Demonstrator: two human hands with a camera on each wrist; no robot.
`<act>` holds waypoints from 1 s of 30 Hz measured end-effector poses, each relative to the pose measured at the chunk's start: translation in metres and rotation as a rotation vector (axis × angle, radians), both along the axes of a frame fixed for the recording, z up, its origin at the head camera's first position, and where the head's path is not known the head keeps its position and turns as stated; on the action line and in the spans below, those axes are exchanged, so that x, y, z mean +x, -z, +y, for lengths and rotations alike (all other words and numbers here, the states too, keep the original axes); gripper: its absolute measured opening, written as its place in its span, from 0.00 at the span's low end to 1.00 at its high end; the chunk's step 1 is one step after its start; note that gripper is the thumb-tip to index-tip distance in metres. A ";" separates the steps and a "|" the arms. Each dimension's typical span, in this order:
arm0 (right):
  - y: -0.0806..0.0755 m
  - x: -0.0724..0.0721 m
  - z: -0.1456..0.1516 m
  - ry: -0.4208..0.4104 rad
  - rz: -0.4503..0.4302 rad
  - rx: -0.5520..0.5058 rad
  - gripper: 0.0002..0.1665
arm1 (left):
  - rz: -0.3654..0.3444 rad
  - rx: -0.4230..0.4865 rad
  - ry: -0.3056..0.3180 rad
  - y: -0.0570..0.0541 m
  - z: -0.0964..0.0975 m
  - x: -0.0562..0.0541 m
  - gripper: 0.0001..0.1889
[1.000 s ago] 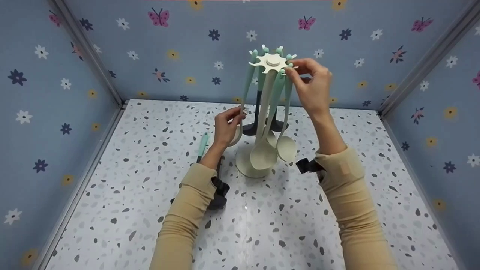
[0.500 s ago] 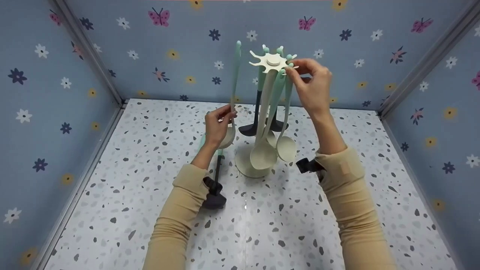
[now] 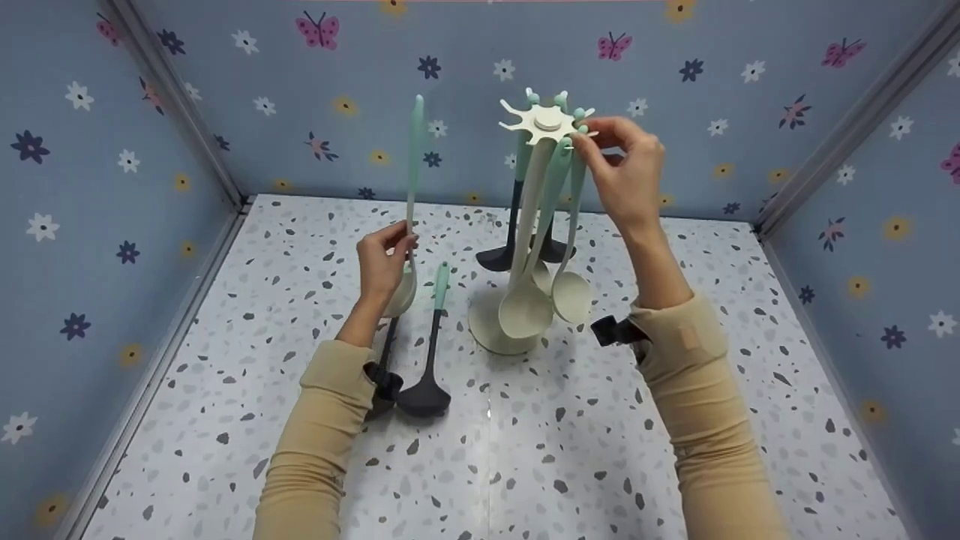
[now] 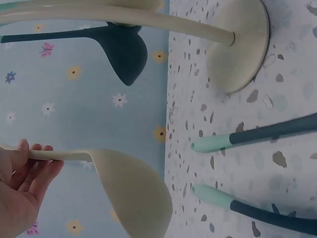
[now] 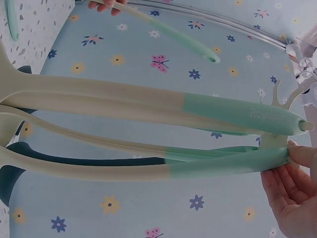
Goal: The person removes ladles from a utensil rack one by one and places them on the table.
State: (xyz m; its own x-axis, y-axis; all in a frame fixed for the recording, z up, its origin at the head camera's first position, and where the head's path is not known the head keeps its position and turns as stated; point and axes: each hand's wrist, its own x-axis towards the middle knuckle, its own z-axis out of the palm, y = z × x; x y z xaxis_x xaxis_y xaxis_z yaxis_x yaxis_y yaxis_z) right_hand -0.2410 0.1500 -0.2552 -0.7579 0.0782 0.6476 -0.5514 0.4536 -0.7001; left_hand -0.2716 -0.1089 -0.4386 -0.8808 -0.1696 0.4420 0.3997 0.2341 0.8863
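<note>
My left hand [image 3: 381, 262] pinches the lower stem of a cream soup ladle [image 3: 417, 142], upright with its mint handle up and bowl down. In the left wrist view the ladle's bowl [image 4: 136, 193] hangs against the wall. The cream utensil stand [image 3: 547, 118] is right of it, and my right hand [image 3: 626, 169] pinches its top at a hook beside a mint handle end [image 5: 277, 161]. Cream spoons [image 3: 526, 311] and dark utensils [image 3: 496, 259] hang from the stand. Two hooks on its left side carry nothing.
A dark ladle [image 3: 425, 397] with a mint handle lies on the speckled table [image 3: 600, 457]. Left of it lies another dark utensil [image 3: 388, 345], partly hidden by my left forearm. Flowered walls [image 3: 285, 82] enclose the back and sides.
The cream ladle has come off the stand's left hook and moved left with my left hand. The dark ladle on the table is now uncovered. My right hand stays at the stand's top.
</note>
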 end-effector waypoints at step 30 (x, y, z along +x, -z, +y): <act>0.012 -0.015 0.008 -0.036 0.014 -0.020 0.12 | -0.483 -0.390 -0.177 0.066 -0.086 0.031 0.12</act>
State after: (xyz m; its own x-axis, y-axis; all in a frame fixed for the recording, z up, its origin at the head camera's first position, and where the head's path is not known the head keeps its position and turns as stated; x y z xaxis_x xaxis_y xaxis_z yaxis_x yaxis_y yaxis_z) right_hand -0.2562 0.1584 -0.2672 -0.7512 0.0646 0.6569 -0.5769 0.4193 -0.7010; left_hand -0.2407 -0.1946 -0.5043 -0.9695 -0.2374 0.0610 -0.0974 0.6015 0.7929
